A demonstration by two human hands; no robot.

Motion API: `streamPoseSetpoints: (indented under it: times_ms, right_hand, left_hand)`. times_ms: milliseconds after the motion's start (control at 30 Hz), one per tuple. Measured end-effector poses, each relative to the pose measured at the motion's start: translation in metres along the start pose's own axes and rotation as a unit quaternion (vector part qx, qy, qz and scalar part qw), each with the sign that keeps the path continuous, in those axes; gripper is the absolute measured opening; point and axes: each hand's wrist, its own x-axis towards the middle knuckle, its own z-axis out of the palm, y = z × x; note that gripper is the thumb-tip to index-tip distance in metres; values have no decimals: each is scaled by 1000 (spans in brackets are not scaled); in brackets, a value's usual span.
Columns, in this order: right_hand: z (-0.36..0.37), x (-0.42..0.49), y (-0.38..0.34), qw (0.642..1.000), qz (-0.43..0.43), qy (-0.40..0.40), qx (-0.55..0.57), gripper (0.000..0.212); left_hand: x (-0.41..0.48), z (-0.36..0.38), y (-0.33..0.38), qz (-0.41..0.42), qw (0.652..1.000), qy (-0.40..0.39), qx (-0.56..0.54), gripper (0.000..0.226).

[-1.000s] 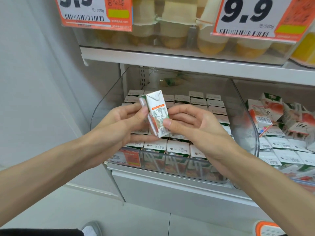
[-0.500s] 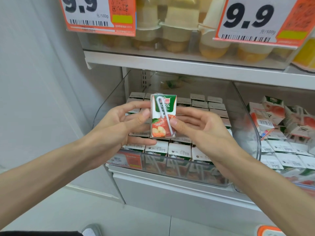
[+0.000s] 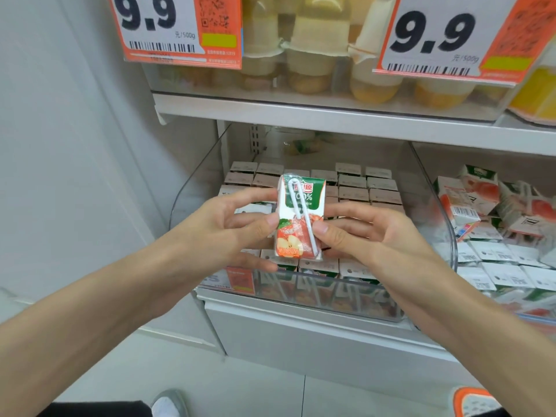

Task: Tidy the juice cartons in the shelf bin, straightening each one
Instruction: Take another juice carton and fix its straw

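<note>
A small apple juice carton (image 3: 298, 215), green on top and red below with a white straw taped to its front, stands upright in the air over the clear shelf bin (image 3: 445, 236). My left hand (image 3: 228, 224) pinches its left edge with thumb and fingers. On the other side my right hand (image 3: 364, 236) pinches the right edge, thumb on the front by the straw. Below and behind, several cartons (image 3: 355, 188) stand in neat rows inside the bin, tops facing up.
A second bin (image 3: 511, 266) to the right holds several cartons lying jumbled. The shelf above (image 3: 331, 112) carries fruit cups behind two orange 9.9 price tags (image 3: 177, 28). A grey wall (image 3: 75, 145) stands on the left.
The carton has been turned from its side panel to its front face and now stands upright. Both hands keep their hold and sit a little higher.
</note>
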Motion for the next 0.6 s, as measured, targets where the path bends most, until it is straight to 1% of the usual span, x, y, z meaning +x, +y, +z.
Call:
streamPoseSetpoints:
  times_ms: [67,133,267,400,500,600]
  right_hand:
    - [-1,-9,0,1000,1,4,17,33]
    - [0,-16,1,999,0,7,32,32]
    - [4,-20,7,999,5,28,20,28]
    - [1,-21,9,1000,4,29,11,22]
    - [1,-19,11,999,-1,41,20,17]
    - [3,-15,14,998,-21,53,22,11]
  left_hand:
    - [-5,4,5,-11,1000,-18,0,39]
    - [-10,8,6,-14,1000,-21,7,39]
    - [-13,18,-1,-9,1000,12,24,39]
    - [-9,20,-6,13,999,38,22,36]
    - [-6,19,-7,18,999,26,6,37]
    - [-2,18,-10,16,999,11,-34,41]
